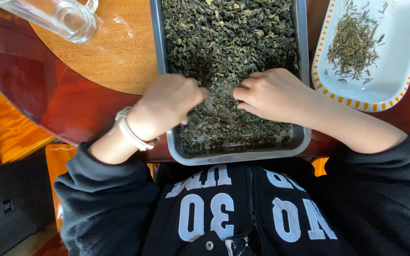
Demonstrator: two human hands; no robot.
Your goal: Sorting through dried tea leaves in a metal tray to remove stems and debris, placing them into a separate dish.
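Observation:
A grey metal tray [160, 71] holds a thick layer of dark green dried tea leaves [228, 38]. Both my hands rest in the tray's near half. My left hand [169, 104], with a pale bracelet on its wrist, has its fingers curled into the leaves and is slightly blurred. My right hand [271, 92] lies knuckles up, fingertips pressed into the leaves facing the left hand. Whether either hand pinches leaves is hidden by the fingers.
A white oblong dish with an orange dotted rim [395, 71] at the right holds a small heap of thin stems [352, 45]. A clear glass mug [58, 16] lies at the top left on the round wooden table [115, 57]. Orange seats show below.

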